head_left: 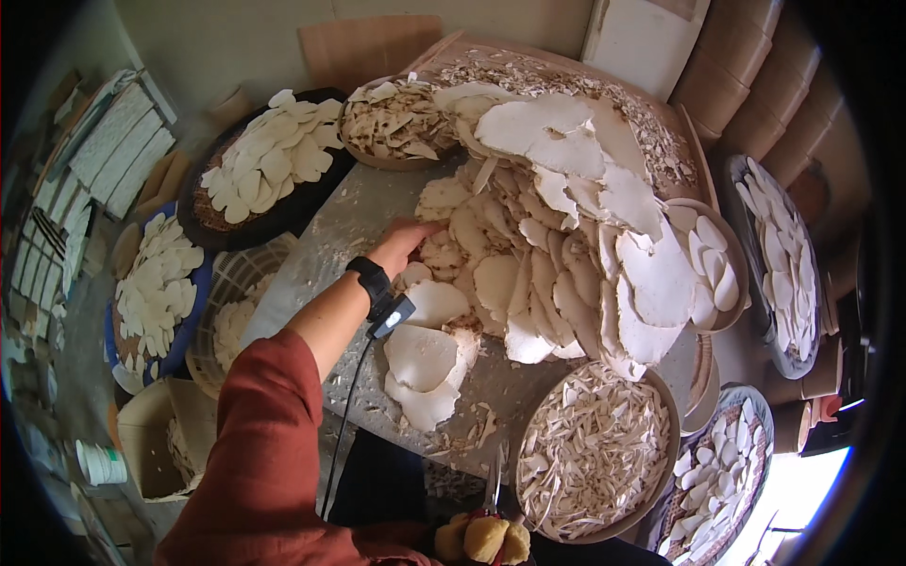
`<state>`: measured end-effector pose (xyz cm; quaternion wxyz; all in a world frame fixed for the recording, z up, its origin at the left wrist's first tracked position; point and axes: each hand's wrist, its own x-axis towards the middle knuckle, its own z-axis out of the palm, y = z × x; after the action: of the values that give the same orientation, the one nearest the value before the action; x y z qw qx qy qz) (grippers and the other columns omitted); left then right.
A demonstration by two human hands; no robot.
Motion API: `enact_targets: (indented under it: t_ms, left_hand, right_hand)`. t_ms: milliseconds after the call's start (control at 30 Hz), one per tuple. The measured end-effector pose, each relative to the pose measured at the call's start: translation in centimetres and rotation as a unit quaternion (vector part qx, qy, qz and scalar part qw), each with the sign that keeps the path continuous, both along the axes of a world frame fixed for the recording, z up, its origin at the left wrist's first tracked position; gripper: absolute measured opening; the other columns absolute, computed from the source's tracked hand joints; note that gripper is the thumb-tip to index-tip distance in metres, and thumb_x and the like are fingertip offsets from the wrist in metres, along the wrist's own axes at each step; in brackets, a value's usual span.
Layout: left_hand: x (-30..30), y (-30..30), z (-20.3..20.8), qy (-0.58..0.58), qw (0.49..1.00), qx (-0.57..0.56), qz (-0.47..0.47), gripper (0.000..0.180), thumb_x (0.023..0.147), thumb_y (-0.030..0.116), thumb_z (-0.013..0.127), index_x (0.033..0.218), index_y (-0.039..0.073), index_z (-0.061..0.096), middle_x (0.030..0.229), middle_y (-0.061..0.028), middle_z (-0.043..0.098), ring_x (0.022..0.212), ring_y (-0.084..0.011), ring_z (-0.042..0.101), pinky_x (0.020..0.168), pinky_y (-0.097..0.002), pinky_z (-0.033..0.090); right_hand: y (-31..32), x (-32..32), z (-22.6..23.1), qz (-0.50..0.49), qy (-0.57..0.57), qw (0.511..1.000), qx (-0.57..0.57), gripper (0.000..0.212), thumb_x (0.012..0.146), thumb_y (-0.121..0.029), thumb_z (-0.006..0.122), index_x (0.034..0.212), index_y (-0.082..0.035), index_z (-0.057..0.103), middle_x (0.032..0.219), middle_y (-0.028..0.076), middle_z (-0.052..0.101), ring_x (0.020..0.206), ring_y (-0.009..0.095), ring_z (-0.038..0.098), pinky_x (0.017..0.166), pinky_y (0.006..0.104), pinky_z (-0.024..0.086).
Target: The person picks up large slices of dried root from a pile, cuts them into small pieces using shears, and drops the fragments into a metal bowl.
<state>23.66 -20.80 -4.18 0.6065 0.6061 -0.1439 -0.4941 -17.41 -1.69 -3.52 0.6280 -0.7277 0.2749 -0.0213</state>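
Note:
A big heap of large, flat, off-white slices with brownish edges (pixel 500 274) covers much of the grey metal table (pixel 311 255). My left hand (pixel 401 245), bare with a black watch on the wrist, reaches into the heap's left side. One finger stretches over the slices; the others are hidden. Several loose slices (pixel 422 363) lie below that wrist. At the lower edge, my right hand (pixel 481 540), in a yellow-fingered glove, is closed around a slim metal tool (pixel 494 479) pointing up; its exact kind cannot be made out.
A round basket of narrow slivers (pixel 595 448) stands at the table's front right. Another basket of broken pieces (pixel 396 123) sits at the back. Trays of slices (pixel 274 160) flank the table on both sides. A cardboard box (pixel 156 453) stands lower left. A black cable (pixel 344 424) hangs from my left wrist.

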Motion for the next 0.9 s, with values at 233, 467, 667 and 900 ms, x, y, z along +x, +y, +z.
enact_targets:
  t_ms: [233,467,667,900]
  left_hand:
    - [3.3,2.7,-0.9,0.014,0.998,0.013,-0.064,0.027,0.080,0.016,0.068,0.101,0.002,0.060,0.090,-0.0058,0.065,0.075,-0.0150,0.063,0.065,-0.0280,0.053]
    - [1.9,6.2,2.4,-0.196,0.970,-0.129,0.059,0.023,0.078,0.009,0.068,0.097,0.003,0.058,0.085,-0.0012,0.063,0.073,-0.0074,0.058,0.066,-0.0222,0.047]
    - [-4.0,9.6,7.2,-0.655,0.728,-0.194,0.065,0.023,0.073,0.003,0.064,0.095,0.005,0.056,0.088,-0.0074,0.057,0.080,-0.0233,0.058,0.068,-0.0322,0.047]
    - [-11.0,13.5,2.5,-0.750,0.602,-0.178,-0.207,0.025,0.071,0.012,0.067,0.093,0.012,0.057,0.088,-0.0030,0.051,0.084,-0.0206,0.053,0.074,-0.0318,0.046]
  right_hand:
    - [-0.2,0.1,0.2,0.009,-0.005,1.000,-0.007,0.037,0.084,-0.025,0.054,0.116,-0.007,0.049,0.110,0.009,0.055,0.103,0.023,0.054,0.090,0.0329,0.044]
    - [0.1,0.3,0.5,0.015,-0.007,1.000,-0.017,0.037,0.084,-0.026,0.054,0.116,-0.008,0.049,0.110,0.009,0.055,0.102,0.024,0.054,0.089,0.0331,0.044]
    - [0.7,0.6,0.8,0.026,-0.009,0.999,-0.026,0.037,0.083,-0.026,0.055,0.115,-0.008,0.050,0.109,0.009,0.056,0.102,0.024,0.054,0.089,0.0332,0.044]
    - [1.0,0.8,1.3,0.039,-0.007,0.999,-0.036,0.037,0.083,-0.027,0.055,0.115,-0.008,0.050,0.109,0.009,0.056,0.101,0.024,0.055,0.089,0.0334,0.044]
